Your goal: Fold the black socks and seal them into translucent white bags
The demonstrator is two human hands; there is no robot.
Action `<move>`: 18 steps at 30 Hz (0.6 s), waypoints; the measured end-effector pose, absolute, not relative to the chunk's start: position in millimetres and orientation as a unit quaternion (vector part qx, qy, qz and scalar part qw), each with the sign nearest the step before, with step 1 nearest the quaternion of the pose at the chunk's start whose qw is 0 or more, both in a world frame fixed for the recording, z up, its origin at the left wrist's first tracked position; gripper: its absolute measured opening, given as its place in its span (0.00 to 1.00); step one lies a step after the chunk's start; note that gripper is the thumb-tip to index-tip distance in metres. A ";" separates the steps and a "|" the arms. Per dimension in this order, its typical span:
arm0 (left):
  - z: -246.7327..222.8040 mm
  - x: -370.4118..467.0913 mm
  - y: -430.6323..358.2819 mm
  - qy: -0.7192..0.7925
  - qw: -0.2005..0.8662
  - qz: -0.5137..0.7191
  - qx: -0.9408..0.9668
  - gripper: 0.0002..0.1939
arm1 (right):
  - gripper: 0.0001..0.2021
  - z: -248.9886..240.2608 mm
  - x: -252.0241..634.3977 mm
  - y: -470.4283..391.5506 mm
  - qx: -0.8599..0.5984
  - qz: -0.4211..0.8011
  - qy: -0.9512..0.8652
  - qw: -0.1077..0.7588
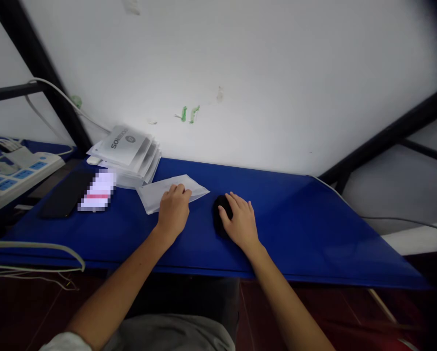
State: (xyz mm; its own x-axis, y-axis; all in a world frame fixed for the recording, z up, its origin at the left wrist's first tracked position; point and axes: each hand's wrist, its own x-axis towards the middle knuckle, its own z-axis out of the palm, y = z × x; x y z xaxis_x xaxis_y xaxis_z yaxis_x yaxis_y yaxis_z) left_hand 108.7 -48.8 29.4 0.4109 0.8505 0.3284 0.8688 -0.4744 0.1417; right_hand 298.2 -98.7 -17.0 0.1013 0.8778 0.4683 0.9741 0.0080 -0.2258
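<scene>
My left hand (174,209) is closed at the right part of a flat, whitish frosted plastic bag (153,194), its fingers curled over the bag's lower edge. The bag lies at a slant on the blue tabletop, and my fingertips are partly hidden. To the right, my right hand (240,220) grips a rounded black computer mouse (220,225) from its right side, thumb over the top. The mouse rests on the table, a short gap away from the bag. Behind the bag, a stack of similar printed frosted bags (125,146) leans near the wall.
On the left lie a black phone (63,197) and a blurred bright screen (98,191). A white power strip (21,178) with plugs and cables stands further left. Black metal frame bars (45,68) rise at both sides. A white wall (240,97) bounds the blue table (306,234).
</scene>
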 end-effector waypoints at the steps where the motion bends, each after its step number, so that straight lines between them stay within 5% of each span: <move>1: 27.2 107.7 -46.2 -0.502 0.021 -0.192 -0.843 0.15 | 0.20 -12.8 295.1 -99.6 -0.678 -0.111 -0.677 0.263; 8: 19.4 109.3 -43.4 -0.420 0.010 -0.264 -0.868 0.12 | 0.15 3.4 270.2 -96.4 -0.532 -0.218 -0.785 0.230; 18: 21.8 94.4 -46.4 -0.451 0.044 -0.287 -0.844 0.10 | 0.07 -3.8 268.7 -90.8 -0.566 -0.297 -0.746 0.186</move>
State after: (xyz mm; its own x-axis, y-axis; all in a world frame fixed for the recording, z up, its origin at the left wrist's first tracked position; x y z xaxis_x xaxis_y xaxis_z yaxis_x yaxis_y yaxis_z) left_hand 94.4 -46.4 21.8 0.4276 0.7362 0.5245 0.7866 -0.5890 0.1855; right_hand 268.7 -90.8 -3.8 -0.2908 0.7342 0.6135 0.9549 0.1830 0.2337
